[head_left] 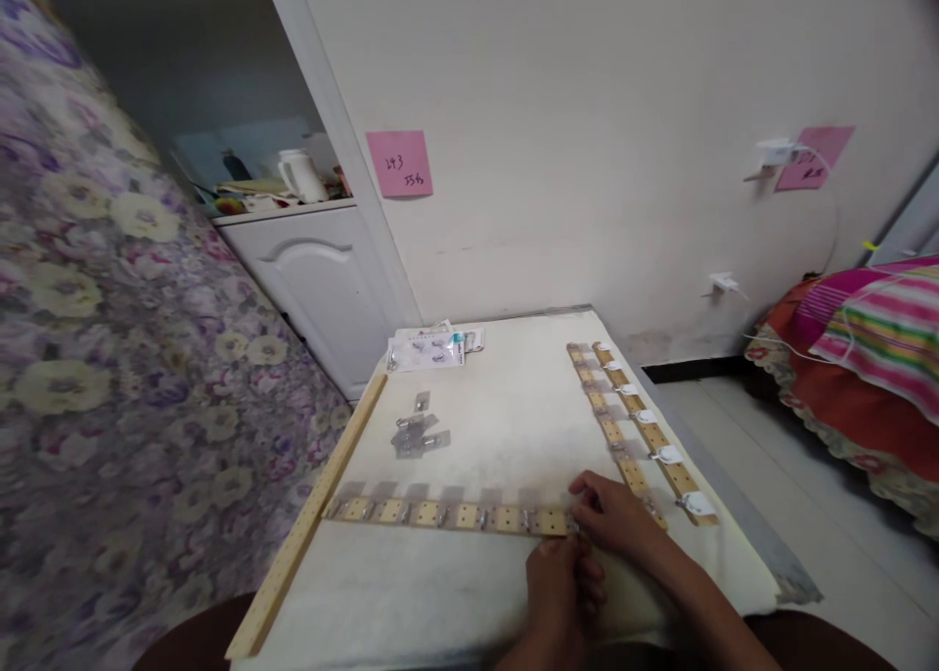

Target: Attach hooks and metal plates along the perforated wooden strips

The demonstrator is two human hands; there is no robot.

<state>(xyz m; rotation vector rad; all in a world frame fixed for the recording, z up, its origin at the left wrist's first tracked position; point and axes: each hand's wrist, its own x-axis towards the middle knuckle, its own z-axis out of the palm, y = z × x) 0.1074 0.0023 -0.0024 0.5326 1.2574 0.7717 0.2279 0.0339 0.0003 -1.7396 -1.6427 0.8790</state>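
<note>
A perforated wooden strip (447, 514) with small metal clips along it lies across the near part of the white table (506, 426). My right hand (614, 513) rests at the strip's right end, fingers curled and pinched on it. My left hand (564, 578) sits just below that end, fingers bent and pressed together; what they hold is hidden. Two more wooden strips (623, 436) run up the table's right side, one carrying white hooks (669, 454).
A long bare wooden strip (315, 524) lies along the table's left edge. Loose metal clips (418, 434) and clear packets (432, 348) lie at the far left. A floral cloth (110, 358) hangs on the left, a striped bed (872, 338) on the right, wall behind.
</note>
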